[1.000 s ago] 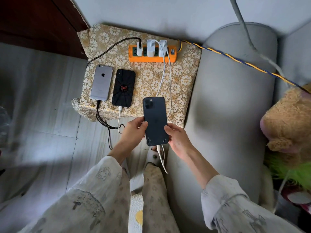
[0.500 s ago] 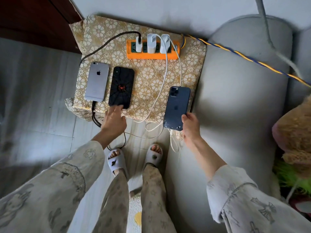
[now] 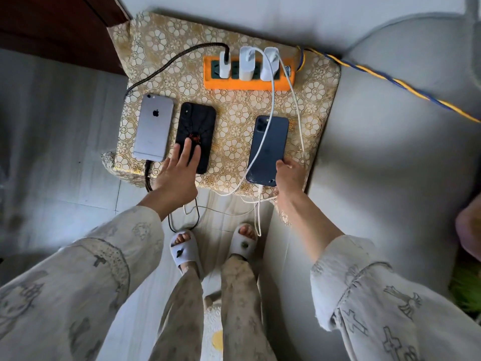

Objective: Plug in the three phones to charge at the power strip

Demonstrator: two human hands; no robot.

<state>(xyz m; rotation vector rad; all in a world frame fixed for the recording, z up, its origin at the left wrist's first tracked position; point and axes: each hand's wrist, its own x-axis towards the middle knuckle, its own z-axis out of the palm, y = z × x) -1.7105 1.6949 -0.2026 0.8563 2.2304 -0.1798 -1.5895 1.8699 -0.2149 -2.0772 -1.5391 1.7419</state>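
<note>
Charging spot: orange strip (image 3: 248, 84) at the far edge of a gold floral cloth (image 3: 234, 118), three white plugs (image 3: 246, 64) in it
Left hand (image 3: 177, 175): fingers straight and slightly spread, tips resting on the black phone (image 3: 195, 131)
Right hand (image 3: 289, 175): fingers pinching the blue phone (image 3: 268, 149) at its near right corner, phone flat on the cloth, white cable (image 3: 260, 199) in its near end
Silver phone (image 3: 153, 126): left of the black one, dark cable (image 3: 166, 66) in its near end

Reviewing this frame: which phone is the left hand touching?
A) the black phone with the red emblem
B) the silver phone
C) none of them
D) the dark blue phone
A: the left hand lays straight fingers on the black phone, between the silver and dark blue ones.
</note>
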